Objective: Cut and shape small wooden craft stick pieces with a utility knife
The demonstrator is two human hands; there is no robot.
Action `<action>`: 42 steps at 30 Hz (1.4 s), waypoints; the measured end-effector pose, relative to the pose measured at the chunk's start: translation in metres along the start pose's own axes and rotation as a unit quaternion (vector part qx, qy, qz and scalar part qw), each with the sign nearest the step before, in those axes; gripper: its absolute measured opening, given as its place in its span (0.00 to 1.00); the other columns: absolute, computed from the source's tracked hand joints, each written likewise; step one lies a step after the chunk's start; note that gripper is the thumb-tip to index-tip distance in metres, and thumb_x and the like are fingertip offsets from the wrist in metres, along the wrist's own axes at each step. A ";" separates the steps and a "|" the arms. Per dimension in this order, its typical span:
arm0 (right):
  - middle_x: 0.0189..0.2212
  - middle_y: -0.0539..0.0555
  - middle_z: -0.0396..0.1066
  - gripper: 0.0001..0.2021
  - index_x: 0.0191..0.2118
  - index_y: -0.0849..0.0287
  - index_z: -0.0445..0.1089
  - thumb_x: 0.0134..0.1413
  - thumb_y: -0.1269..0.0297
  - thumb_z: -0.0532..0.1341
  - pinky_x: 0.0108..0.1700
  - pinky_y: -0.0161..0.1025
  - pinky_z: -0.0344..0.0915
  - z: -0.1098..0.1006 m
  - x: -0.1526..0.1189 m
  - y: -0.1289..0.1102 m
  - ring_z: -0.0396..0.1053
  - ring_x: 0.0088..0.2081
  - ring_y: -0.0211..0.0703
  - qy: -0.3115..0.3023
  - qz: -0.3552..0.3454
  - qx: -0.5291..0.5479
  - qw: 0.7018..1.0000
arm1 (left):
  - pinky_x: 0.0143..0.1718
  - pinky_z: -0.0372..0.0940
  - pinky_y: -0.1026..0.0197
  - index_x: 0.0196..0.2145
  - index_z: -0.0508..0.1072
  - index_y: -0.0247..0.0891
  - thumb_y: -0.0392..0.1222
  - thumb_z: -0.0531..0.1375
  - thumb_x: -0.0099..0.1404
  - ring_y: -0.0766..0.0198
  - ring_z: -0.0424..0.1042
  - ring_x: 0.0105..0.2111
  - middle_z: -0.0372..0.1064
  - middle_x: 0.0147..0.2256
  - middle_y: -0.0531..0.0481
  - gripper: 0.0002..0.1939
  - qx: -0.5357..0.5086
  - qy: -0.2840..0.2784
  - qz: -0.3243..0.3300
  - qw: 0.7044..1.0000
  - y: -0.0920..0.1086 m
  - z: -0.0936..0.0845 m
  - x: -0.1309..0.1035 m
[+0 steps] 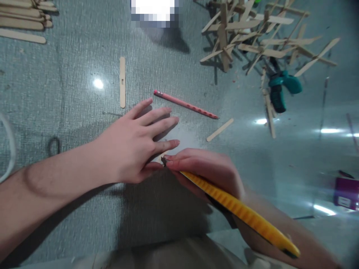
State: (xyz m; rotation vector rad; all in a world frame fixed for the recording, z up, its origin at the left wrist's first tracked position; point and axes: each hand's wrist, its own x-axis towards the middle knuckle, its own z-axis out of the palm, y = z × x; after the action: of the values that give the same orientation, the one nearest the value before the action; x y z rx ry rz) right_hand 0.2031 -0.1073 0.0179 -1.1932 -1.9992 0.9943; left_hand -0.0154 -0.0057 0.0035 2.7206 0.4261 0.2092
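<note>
My left hand (137,138) lies flat with its fingers spread, over a craft stick (164,153) that shows only partly between thumb and index finger. Closed round a yellow utility knife (238,209), my right hand (210,170) pinches close to the dark blade, whose tip meets the stick there. The knife's ribbed handle slants back toward the lower right. Just beyond my left fingertips is a pink pencil (186,105). Another craft stick (122,82), with a small rectangular slot at its middle, lies above my left wrist.
Assembled craft sticks (252,37) sprawl at the upper right, beside a teal-handled tool (280,87). A stack of sticks (25,15) is at the upper left. A short stick piece (220,130) lies right of centre. At the far right is a purple box (346,192).
</note>
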 end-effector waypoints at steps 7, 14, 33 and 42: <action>0.33 0.48 0.81 0.12 0.45 0.47 0.73 0.63 0.75 0.66 0.35 0.42 0.80 0.002 0.006 -0.005 0.81 0.33 0.44 0.024 0.020 0.028 0.999 | 0.72 0.48 0.32 0.62 0.75 0.47 0.54 0.69 0.63 0.41 0.57 0.72 0.59 0.71 0.42 0.30 -0.005 -0.007 -0.027 1.000 0.004 0.000 0.001; 0.35 0.48 0.81 0.11 0.43 0.49 0.73 0.61 0.75 0.65 0.36 0.41 0.80 0.001 0.004 0.001 0.81 0.34 0.43 0.018 -0.004 0.005 1.000 | 0.72 0.48 0.33 0.63 0.74 0.47 0.49 0.66 0.68 0.40 0.57 0.72 0.58 0.72 0.45 0.27 -0.007 -0.022 -0.046 0.999 0.007 -0.004 0.000; 0.32 0.51 0.82 0.11 0.49 0.49 0.77 0.64 0.71 0.65 0.32 0.40 0.77 -0.004 -0.007 0.014 0.80 0.31 0.44 0.116 -0.002 0.043 0.992 | 0.75 0.49 0.38 0.56 0.76 0.34 0.64 0.64 0.68 0.43 0.63 0.69 0.70 0.62 0.38 0.32 0.040 0.012 -0.019 0.999 0.009 0.000 0.001; 0.36 0.51 0.82 0.11 0.49 0.48 0.78 0.66 0.70 0.63 0.38 0.43 0.77 -0.006 -0.012 0.009 0.80 0.36 0.44 0.135 0.027 0.026 0.990 | 0.63 0.63 0.47 0.47 0.79 0.43 0.42 0.52 0.79 0.55 0.75 0.56 0.79 0.52 0.49 0.15 -0.012 0.064 -0.003 0.998 -0.004 -0.004 -0.002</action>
State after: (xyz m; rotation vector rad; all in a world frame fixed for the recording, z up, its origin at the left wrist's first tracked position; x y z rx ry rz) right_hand 0.2164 -0.1139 0.0124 -1.2861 -1.7285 0.8534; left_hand -0.0197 -0.0013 0.0057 2.6913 0.4658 0.3871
